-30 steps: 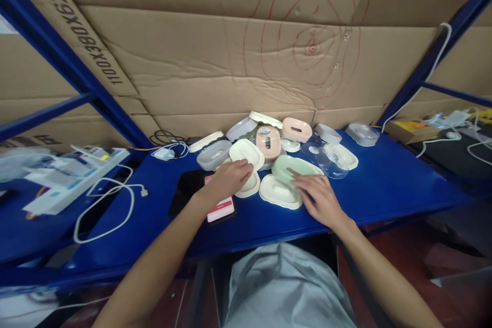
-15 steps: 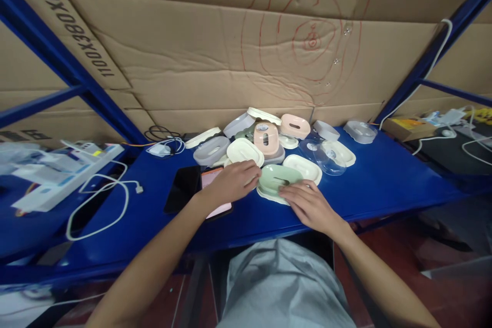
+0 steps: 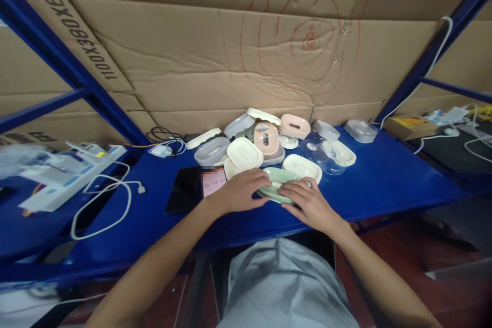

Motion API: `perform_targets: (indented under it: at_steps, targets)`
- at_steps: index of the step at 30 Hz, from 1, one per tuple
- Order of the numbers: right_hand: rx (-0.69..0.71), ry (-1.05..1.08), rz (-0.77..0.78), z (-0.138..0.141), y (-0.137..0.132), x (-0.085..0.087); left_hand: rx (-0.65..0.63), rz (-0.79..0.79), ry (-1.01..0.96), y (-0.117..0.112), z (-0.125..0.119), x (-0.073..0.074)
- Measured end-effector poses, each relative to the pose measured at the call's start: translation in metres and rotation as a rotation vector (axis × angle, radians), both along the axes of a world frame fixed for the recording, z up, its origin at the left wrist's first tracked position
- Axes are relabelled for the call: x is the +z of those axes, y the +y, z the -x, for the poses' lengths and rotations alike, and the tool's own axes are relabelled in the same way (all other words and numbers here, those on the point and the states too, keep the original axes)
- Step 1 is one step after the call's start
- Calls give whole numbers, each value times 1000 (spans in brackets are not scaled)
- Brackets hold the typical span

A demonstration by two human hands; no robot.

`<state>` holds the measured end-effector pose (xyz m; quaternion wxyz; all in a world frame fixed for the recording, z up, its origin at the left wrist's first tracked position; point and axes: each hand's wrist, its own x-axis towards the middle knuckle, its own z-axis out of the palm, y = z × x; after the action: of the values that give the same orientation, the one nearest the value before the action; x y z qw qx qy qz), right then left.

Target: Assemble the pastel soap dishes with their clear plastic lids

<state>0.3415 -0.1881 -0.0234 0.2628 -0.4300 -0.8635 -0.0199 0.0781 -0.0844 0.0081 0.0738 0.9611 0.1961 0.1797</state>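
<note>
A pale green soap dish (image 3: 280,179) lies on the blue shelf (image 3: 384,184) near its front edge. My left hand (image 3: 242,192) grips its left end with curled fingers. On its right end rests my right hand (image 3: 307,201), fingers pressed on the rim. Just behind it sits a cream soap dish (image 3: 303,167), and a heap of cream, grey, pink and clear soap dishes (image 3: 265,138) is piled farther back.
Two phones lie left of my left hand, one dark (image 3: 183,189), one with a lit screen (image 3: 213,182). A white cable (image 3: 100,205) and white boxes (image 3: 57,174) are at the far left. Cardboard (image 3: 230,51) forms the back wall. Cables and a box (image 3: 407,128) lie at right.
Both hands slid the green soap dish toward the front edge, off the cream dish it lay on. My left hand moved from the cream dishes onto the green one.
</note>
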Motion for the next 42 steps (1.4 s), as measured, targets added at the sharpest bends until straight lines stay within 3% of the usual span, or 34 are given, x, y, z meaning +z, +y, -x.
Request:
perform_targets:
  at_steps: [4,8,10,15,18,21,24,29,32,36,42]
  targets:
    - [73,26,77,-6,-7,4,-57,-16,43,-10,-4,7]
    - [76,70,94,-28,-11,7,-146,-29,75,-25,-10,8]
    - [-63,80,-6,-46,-6,7,-170,-52,85,-30,-13,8]
    - [-698,77,-252,-89,17,-4,-165,-62,81,-30,-13,7]
    - [-811,67,-197,-102,28,-15,-149,-34,45,-29,-12,7]
    - [-779,152,-152,-108,31,-19,-132,-5,-2,-29,-13,6]
    - [-698,262,-170,-107,25,-11,-91,22,-55,-29,-12,9]
    - [-197,388,-7,-77,5,9,-19,43,-168,-29,-7,18]
    - [-8,454,104,-56,1,12,-39,139,-231,-26,-7,19]
    - [80,501,166,-47,3,8,-102,276,-323,-22,-6,18]
    - [98,508,231,-48,2,7,-98,319,-314,-23,-8,18]
